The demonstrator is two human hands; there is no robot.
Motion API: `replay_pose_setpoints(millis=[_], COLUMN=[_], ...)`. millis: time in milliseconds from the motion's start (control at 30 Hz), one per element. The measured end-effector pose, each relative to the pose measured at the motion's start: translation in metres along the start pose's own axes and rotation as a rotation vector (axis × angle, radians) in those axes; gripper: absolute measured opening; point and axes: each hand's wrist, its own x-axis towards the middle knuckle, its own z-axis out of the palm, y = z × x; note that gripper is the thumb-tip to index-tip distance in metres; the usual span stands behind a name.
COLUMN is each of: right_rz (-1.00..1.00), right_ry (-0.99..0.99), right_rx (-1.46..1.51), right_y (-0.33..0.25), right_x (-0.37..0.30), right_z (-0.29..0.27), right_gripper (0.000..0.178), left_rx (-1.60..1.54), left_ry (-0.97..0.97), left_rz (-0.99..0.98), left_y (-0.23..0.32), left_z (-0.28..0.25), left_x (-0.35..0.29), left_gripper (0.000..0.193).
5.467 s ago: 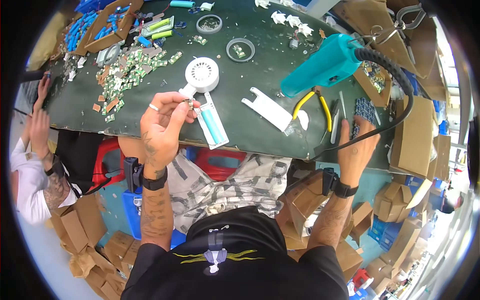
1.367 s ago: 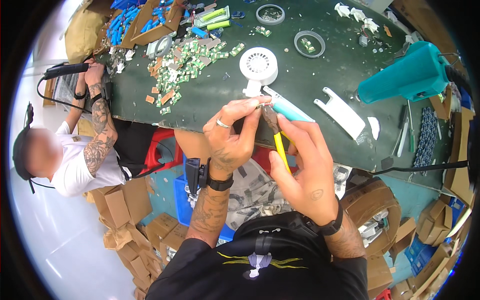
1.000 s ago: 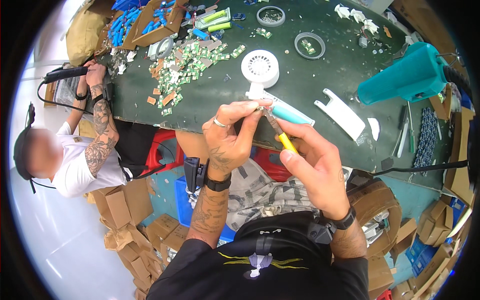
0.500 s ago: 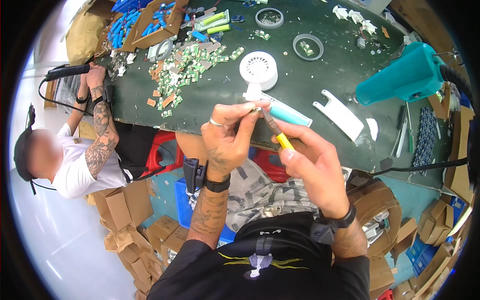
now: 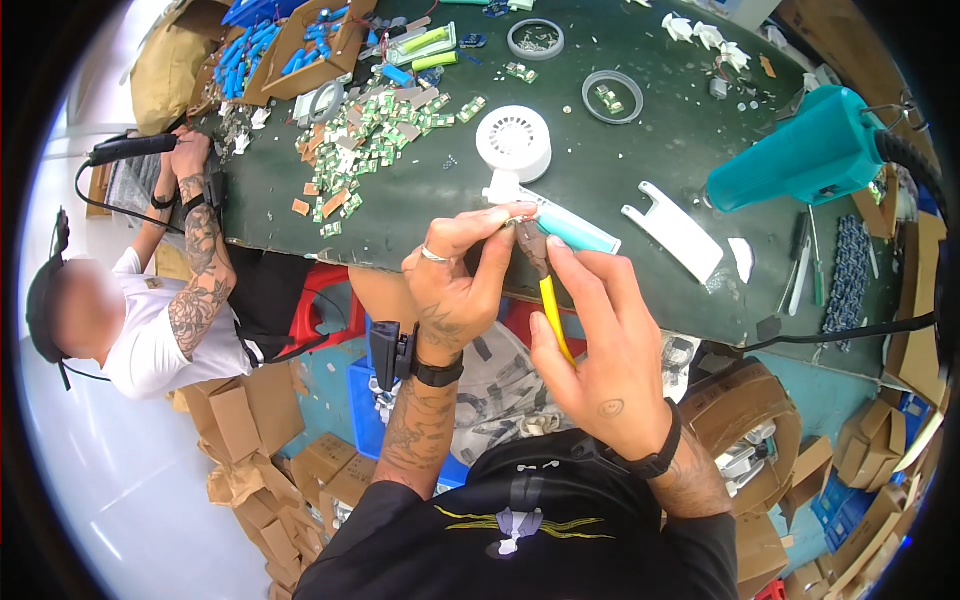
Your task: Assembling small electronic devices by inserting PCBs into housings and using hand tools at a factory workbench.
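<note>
My left hand [image 5: 455, 275] pinches something small between thumb and fingertips, just over the table's near edge. It is too small to name. My right hand [image 5: 615, 365] holds yellow-handled pliers [image 5: 543, 285], whose dark metal jaws meet the small part at my left fingertips. Behind my hands lies a white fan [image 5: 514, 140] with a round slotted head, and its handle has an open white casing holding a light-blue cylinder [image 5: 580, 231]. To the right of it rests a loose white casing cover [image 5: 682, 235].
Small green circuit boards [image 5: 375, 135] lie heaped on the dark green table [image 5: 420, 215]. Blue battery cells fill a cardboard box [image 5: 318, 45]. Two grey rings [image 5: 612, 97] lie behind the fan. A corded teal tool [image 5: 795, 150] is at right. A co-worker [image 5: 150, 310] sits left.
My right hand has turned and shifted its grip on the pliers, so their handle now points more steeply toward me. My left hand keeps its pinch at nearly the same place.
</note>
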Motion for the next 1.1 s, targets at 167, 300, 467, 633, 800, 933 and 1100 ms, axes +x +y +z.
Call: replay_pose_setpoints(millis=[167,300,467,633,800,933,1100], right_rz=[-0.026,-0.030,0.301,0.600,0.648,0.493,0.204], right_ry=[0.050,0.054,-0.060,-0.230,-0.202,-0.224,-0.245], right_rx=[-0.082,-0.081,0.638,1.041,1.176,0.875,0.350], right_y=[0.002,-0.001,0.005,0.006,0.008,0.005,-0.003], right_x=[-0.001,0.001,0.001,0.005,0.004,0.000,-0.008], right_z=[0.008,0.006,-0.002,-0.015,-0.021,-0.023,-0.037], right_gripper=[0.062,0.060,0.052,0.049,0.050,0.051,0.056], left_rx=[0.100,0.126,0.004,-0.080,-0.072,-0.049,-0.087], left_ry=[-0.009,-0.001,-0.011,-0.002,0.034,0.057,0.074], left_rz=[-0.020,0.011,-0.020,-0.045,-0.104,-0.151,-0.216], left_y=[-0.001,-0.001,0.001,0.003,0.007,0.013,0.012], left_z=[-0.001,-0.001,-0.002,-0.004,-0.005,-0.002,-0.005], left_x=[-0.003,-0.003,-0.001,-0.003,0.000,0.004,0.007], left_gripper=[0.018,0.018,0.019,0.021,0.020,0.019,0.020])
